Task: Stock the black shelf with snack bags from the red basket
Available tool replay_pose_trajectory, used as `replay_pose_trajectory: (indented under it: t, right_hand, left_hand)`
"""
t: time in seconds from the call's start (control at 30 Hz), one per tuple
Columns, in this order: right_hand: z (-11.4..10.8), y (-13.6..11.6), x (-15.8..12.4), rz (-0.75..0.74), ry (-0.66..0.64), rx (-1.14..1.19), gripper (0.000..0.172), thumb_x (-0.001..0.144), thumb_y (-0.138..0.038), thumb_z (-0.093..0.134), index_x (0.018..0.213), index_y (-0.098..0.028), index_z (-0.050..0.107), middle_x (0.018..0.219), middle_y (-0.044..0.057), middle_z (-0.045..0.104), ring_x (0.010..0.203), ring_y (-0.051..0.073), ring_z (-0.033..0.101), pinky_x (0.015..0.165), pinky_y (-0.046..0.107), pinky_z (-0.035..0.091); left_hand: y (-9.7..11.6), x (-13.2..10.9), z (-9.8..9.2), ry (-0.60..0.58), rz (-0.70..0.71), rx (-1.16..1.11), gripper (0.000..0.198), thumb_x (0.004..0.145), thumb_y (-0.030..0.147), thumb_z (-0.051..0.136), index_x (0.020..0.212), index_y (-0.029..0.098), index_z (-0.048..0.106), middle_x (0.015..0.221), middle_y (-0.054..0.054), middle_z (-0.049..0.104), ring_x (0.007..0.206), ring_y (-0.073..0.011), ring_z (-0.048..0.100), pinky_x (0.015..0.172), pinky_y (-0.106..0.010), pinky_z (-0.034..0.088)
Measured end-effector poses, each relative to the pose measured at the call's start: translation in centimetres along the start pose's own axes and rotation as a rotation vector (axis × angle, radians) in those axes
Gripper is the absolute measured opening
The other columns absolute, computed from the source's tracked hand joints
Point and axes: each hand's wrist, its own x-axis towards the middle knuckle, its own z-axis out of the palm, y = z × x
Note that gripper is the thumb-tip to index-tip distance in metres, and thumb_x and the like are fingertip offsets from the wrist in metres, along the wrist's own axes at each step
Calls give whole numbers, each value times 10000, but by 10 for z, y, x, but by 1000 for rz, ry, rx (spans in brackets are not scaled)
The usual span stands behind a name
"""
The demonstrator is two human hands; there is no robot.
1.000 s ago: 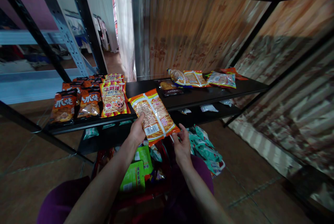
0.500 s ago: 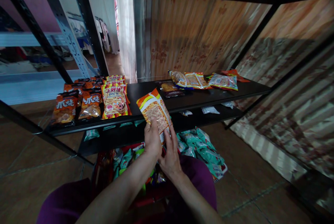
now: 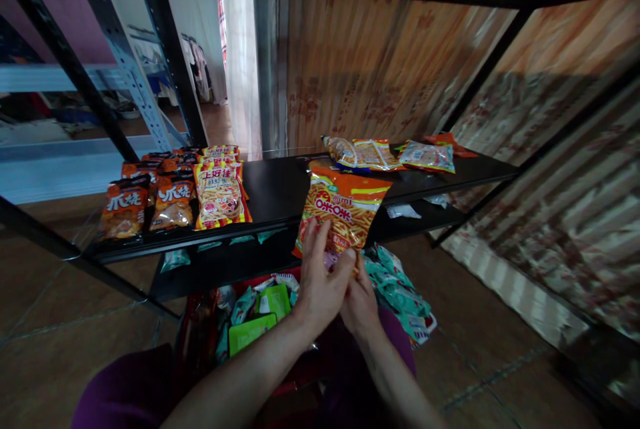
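Note:
An orange and yellow snack bag (image 3: pixel 350 205), marked "mimi" and showing stick-shaped snacks, is held up before the shelf with its printed front toward me. My left hand (image 3: pixel 320 282) grips its lower part, fingers lying over the front and thumb at the bottom right. At the bottom right corner my right hand (image 3: pixel 359 299) is closed on the same bag, its fingers partly hidden behind my left hand and the bag. Left of it on the black shelf (image 3: pixel 273 189) stand prawn cracker bags (image 3: pixel 220 195) and dark orange snack bags (image 3: pixel 173 202).
Several snack bags (image 3: pixel 375 154) lie farther back on the shelf's right side. Below, a red basket (image 3: pixel 295 379) with green packets (image 3: pixel 253 334) stands between my knees. Teal packets (image 3: pixel 400 289) are piled at right. Black shelf posts (image 3: pixel 170 62) and a curtain (image 3: pixel 360 62) bound the space.
The snack bag has turned from its back to its printed front and moved right. Both hands have shifted right with it, the left now over its front.

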Motion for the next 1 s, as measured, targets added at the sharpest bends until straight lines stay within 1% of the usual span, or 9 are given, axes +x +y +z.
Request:
replay_pose_trajectory:
  t: [0.1,0.17,0.2,0.27,0.4,0.57,0.83,0.9,1.0]
  right_hand:
    - [-4,-16,4,197,41,189,510,611,-210,721,1106,-260,608,1001,16,715,926,242,673,846,413,555]
    - [-7,-21,5,300,14,260,470,589,-178,711,1048,-238,629,978,22,724,900,264,681,786,442,578]
    - [-9,-22,6,338,-6,284,453,587,-172,701,1032,-230,633,968,25,728,889,271,684,759,451,586]
    - [-12,-21,7,394,-56,307,441,586,-162,683,1022,-215,636,938,34,734,850,274,691,708,447,599]
    - [-14,-16,9,456,-159,300,408,594,-160,676,999,-193,643,886,49,739,738,250,698,588,384,605]
    - [-17,-17,11,471,-218,248,346,596,-183,714,937,-193,657,884,51,736,718,239,695,556,347,594]
    - [-19,-24,0,366,-309,75,557,638,-282,787,1162,-322,601,1212,36,633,1099,255,608,916,398,523]
    - [-18,-25,-3,334,-331,31,603,646,-294,792,1206,-326,570,1249,31,610,1102,243,605,918,378,517]
    - [-15,-26,-3,302,-325,-72,606,673,-310,782,1232,-303,547,1240,39,616,1033,228,631,790,326,552]
  left_hand:
    - [-12,15,-26,161,14,103,390,755,283,651,1135,196,637,1464,-104,394,1397,-251,261,1143,-388,197]
    - [-25,23,-42,235,-85,80,378,733,299,683,1091,181,650,1394,-127,476,1352,-267,344,1133,-402,214]
    - [-31,26,-48,218,-171,12,399,739,329,684,1105,178,641,1335,-133,534,1302,-273,416,1111,-411,260]
    - [-41,27,-58,99,-302,-173,443,762,393,664,1147,181,618,1272,-126,589,1213,-276,510,1055,-419,347]
    - [-42,16,-72,-256,-442,-455,463,786,412,648,1179,172,606,1188,-113,648,1098,-273,594,971,-414,436]
    - [-44,-4,-87,-429,-495,-500,586,707,275,747,1253,200,547,1248,-111,608,1107,-298,585,874,-426,504]
    - [-57,-15,-86,-301,-358,-469,473,758,279,695,1203,193,558,1197,-83,635,1069,-233,602,940,-386,469]
    - [-54,-13,-86,-288,-324,-421,444,758,276,690,1177,188,568,1186,-75,639,1061,-223,600,944,-369,461]
    - [-48,-12,-83,-218,-302,-354,416,745,278,695,1131,170,585,1147,-76,653,1035,-220,603,933,-352,460]
